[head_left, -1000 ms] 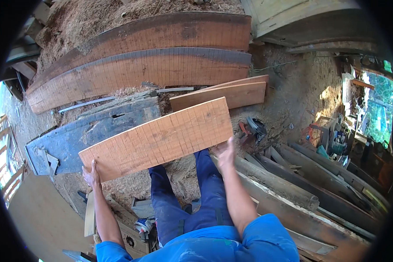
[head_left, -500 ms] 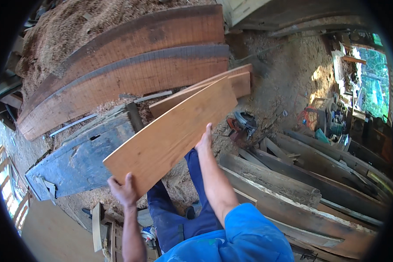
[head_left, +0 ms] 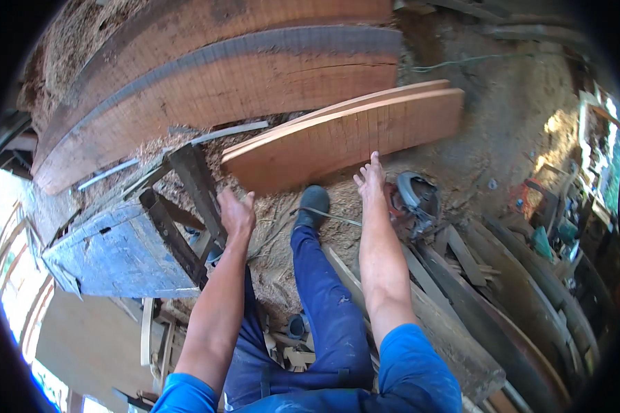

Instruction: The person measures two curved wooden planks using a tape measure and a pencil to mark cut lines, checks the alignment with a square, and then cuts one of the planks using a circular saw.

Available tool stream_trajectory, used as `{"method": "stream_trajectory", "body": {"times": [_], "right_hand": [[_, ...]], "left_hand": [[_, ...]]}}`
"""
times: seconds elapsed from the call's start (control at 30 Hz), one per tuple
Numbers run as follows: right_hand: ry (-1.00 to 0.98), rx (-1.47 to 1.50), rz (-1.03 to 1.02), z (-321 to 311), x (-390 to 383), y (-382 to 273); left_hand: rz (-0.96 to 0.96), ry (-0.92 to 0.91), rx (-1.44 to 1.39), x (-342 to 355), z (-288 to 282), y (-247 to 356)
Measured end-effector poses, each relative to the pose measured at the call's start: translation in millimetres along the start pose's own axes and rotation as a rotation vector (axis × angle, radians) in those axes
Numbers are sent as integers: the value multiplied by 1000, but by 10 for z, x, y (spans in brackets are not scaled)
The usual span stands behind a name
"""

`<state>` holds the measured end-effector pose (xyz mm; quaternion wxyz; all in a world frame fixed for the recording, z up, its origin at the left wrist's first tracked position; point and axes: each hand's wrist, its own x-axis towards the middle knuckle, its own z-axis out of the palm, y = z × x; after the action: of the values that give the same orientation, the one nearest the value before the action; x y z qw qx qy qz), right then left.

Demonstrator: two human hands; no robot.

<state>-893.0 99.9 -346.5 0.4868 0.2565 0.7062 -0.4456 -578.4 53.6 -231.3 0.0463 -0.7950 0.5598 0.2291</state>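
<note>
My left hand is empty, its thumb and fingers apart, just below the left end of a broad reddish wooden board. In front of the board's lower middle, my right hand reaches with fingers spread, holding nothing; whether its fingertips touch the wood I cannot tell. Behind that board a second board shows mainly as a pale upper edge. A power saw with a round guard lies on the ground to the right of my right hand.
Two long curved slabs lie beyond the boards. A worn blue-topped wooden bench stands at left beside my left arm. Long old timbers are stacked at right. My boot is on sawdust-covered ground, near a thin cord.
Both hands have let go of the light wooden board they held. They have moved farther forward, and my view has shifted. The bench and the two reddish boards show more fully.
</note>
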Motion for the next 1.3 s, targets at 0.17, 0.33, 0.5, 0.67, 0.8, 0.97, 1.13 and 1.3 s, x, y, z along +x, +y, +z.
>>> {"method": "stream_trajectory", "body": {"times": [0.17, 0.33, 0.5, 0.67, 0.8, 0.97, 1.13, 1.3], "right_hand": [[-107, 68, 128, 161, 418, 710], [-132, 275, 103, 155, 545, 1013], [-251, 529, 119, -18, 954, 802], [-133, 256, -144, 1, 589, 823], [-134, 119, -304, 44, 459, 486], [133, -30, -265, 384, -168, 214], [146, -58, -406, 494, -720, -361], [-358, -233, -298, -387, -1598, -1004]], "left_hand": [[138, -158, -350, -259, 15, 272], [325, -549, -348, -1270, -275, -267], [323, -1036, -69, -2415, -520, -1358], [65, -1126, -100, -3266, -907, -1839], [21, -1124, -107, -3347, -1100, -1757], [-9, -944, -255, -3654, -1194, -1858], [-135, -751, -485, -3639, -1433, -1998], [-339, -635, -634, -3735, -1827, -2250]]}}
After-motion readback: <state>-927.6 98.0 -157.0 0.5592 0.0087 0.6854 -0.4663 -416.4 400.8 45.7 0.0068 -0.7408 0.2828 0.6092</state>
